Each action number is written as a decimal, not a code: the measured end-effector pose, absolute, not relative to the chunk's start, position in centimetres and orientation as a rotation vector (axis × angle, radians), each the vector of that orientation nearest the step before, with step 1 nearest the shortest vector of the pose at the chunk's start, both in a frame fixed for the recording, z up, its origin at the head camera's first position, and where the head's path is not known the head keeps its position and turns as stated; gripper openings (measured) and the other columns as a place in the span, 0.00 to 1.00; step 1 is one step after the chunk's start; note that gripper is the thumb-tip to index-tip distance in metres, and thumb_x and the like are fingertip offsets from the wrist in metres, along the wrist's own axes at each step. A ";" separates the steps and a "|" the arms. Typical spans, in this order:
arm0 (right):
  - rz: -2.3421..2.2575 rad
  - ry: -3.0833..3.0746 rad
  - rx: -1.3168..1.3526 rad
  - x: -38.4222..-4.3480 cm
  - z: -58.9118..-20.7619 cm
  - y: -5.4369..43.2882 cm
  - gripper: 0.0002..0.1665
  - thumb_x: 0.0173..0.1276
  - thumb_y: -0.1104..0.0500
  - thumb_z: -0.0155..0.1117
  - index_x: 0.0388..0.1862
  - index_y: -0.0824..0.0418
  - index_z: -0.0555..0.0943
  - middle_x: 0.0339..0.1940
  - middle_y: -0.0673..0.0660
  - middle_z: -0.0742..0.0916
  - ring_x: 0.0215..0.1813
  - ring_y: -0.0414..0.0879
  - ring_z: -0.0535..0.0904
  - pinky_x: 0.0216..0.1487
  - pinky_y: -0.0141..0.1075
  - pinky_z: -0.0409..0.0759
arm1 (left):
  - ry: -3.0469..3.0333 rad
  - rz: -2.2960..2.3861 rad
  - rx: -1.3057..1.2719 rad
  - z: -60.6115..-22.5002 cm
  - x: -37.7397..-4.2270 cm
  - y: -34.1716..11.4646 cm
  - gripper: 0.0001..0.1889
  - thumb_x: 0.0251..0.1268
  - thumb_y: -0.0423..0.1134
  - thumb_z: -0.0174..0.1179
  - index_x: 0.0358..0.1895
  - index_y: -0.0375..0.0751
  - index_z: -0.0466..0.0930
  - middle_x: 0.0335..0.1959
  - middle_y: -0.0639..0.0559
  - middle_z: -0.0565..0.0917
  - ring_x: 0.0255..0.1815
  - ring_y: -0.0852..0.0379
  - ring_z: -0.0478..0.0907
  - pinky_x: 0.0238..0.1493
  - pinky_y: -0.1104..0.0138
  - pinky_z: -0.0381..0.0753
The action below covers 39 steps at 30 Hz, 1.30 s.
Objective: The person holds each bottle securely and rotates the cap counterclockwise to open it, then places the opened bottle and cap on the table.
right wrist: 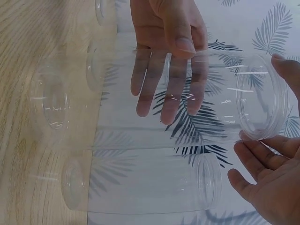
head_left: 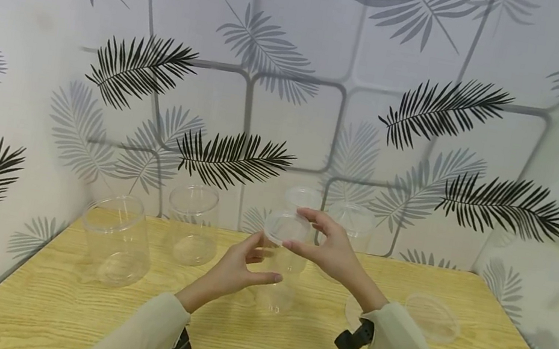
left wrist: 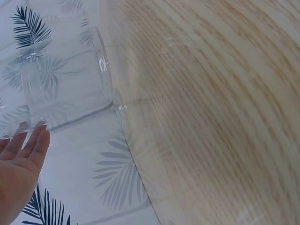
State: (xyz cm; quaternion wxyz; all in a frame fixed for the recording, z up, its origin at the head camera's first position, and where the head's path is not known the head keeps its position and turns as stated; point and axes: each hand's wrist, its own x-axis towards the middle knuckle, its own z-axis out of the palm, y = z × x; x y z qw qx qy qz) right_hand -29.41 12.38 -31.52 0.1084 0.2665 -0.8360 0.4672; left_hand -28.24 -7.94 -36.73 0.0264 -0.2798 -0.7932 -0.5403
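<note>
We count two flat, round, translucent lids (head_left: pixel 432 318), one partly hidden by the right arm (head_left: pixel 371 290), and five clear, plastic-looking cylindrical jars (head_left: pixel 191 225). The right hand (head_left: pixel 333 250) pinches the central jar's (head_left: pixel 282 263) top; the left hand's (head_left: pixel 234 268) fingers spread behind it, contact unclear to us.
</note>
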 end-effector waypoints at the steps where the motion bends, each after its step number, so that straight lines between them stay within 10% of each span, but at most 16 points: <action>1: 1.381 -2.465 0.789 -29.4 -31.5 12.4 0.39 0.52 0.49 0.71 0.62 0.58 0.69 0.61 0.57 0.76 0.64 0.53 0.68 0.65 0.53 0.64 | -2.449 -1.682 -0.874 -36.4 -28.0 -7.9 0.37 0.50 0.34 0.68 0.64 0.45 0.61 0.57 0.41 0.73 0.59 0.42 0.72 0.60 0.51 0.70; 12: 1.581 -2.506 1.074 -30.1 -31.2 14.0 0.37 0.59 0.53 0.66 0.66 0.56 0.64 0.65 0.54 0.71 0.66 0.54 0.66 0.64 0.54 0.65 | -2.436 -1.731 -0.986 -35.4 -27.2 -8.1 0.37 0.49 0.32 0.68 0.64 0.43 0.61 0.54 0.41 0.74 0.55 0.43 0.75 0.59 0.52 0.72; 21: 1.809 -2.480 1.273 -31.0 -31.4 14.9 0.37 0.63 0.57 0.62 0.69 0.58 0.60 0.70 0.55 0.65 0.60 0.46 0.71 0.54 0.32 0.75 | -2.483 -1.726 -1.002 -35.6 -27.2 -8.1 0.35 0.49 0.34 0.68 0.63 0.44 0.62 0.55 0.42 0.74 0.56 0.42 0.74 0.57 0.52 0.73; 39: 1.578 -2.350 0.834 -28.3 -32.5 13.0 0.41 0.54 0.56 0.70 0.65 0.60 0.64 0.63 0.58 0.72 0.66 0.56 0.65 0.65 0.54 0.64 | -2.479 -1.688 -0.895 -35.5 -27.0 -8.1 0.35 0.49 0.34 0.68 0.62 0.44 0.63 0.55 0.43 0.75 0.56 0.44 0.75 0.57 0.51 0.74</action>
